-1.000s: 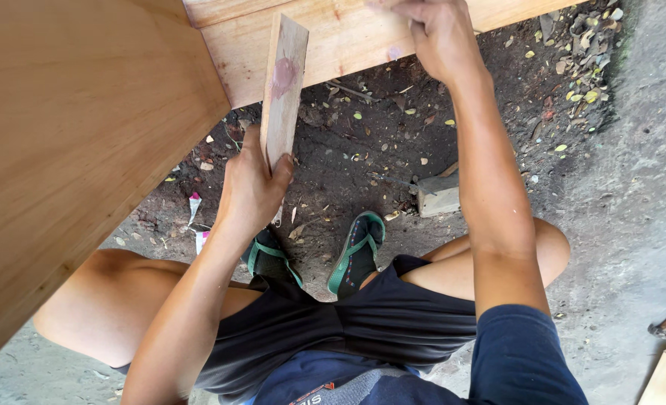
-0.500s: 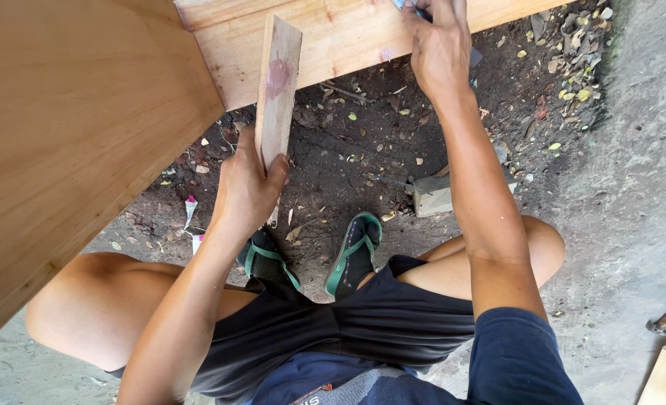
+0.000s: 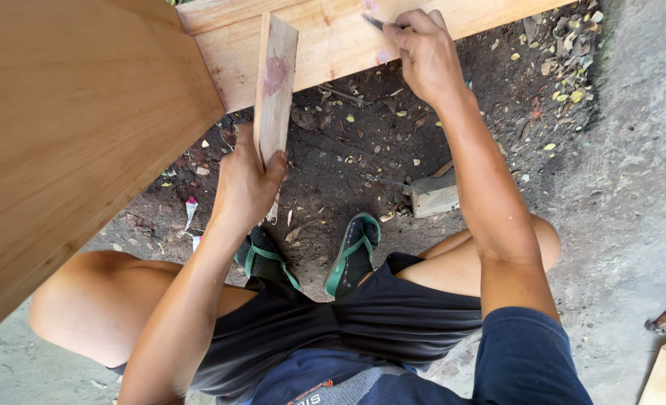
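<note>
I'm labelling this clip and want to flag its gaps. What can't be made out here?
All in the head view:
- Tool in the right hand: only a thin dark tip shows; the fingers hide the rest.
- Wooden beam: cut off by the top edge.
- Large wooden panel: cut off left, hiding the ground behind it.
- Left hand hides the small board's lower end.

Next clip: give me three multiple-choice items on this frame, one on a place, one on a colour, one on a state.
1. Where does the small wooden block lie?
A. on the dirt ground
B. on the long board
C. in the left hand

2. What colour are the sandal straps?
A. red
B. green
C. yellow

3. How is the narrow wooden strip held?
A. flat on the ground
B. gripped at its lower end by the left hand
C. pinched by the right hand

Answers: 1 A, it sits on dark soil; 2 B, both straps are green; 3 B, fingers wrap its lower end while its top leans on the long board.
</note>
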`<state>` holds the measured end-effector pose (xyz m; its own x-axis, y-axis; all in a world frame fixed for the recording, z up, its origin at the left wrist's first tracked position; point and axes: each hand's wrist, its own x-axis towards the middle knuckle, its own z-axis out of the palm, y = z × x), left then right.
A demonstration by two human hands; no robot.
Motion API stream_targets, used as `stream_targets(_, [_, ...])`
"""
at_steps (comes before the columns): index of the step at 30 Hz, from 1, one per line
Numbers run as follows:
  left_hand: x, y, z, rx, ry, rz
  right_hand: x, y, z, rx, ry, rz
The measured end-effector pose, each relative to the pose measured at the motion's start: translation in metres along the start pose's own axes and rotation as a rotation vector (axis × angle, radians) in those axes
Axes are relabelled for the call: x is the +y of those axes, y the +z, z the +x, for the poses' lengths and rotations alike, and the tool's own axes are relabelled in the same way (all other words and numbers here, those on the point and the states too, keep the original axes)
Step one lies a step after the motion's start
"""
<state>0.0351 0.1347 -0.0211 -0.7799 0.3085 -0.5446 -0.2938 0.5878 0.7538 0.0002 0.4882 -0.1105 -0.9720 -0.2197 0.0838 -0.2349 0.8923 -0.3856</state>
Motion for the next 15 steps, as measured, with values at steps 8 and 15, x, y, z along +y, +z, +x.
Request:
stream_targets(8, [0.001, 0.000, -0.001, -0.019, -0.039, -0.033, -0.013, 0.023, -0.006, 0.018, 0.191, 0.137])
stream_targets(15, [0.002, -0.001, 0.001, -0.018, -0.038, -0.225, -0.086, 0.033, -0.013, 0.230, 0.334, 0.162])
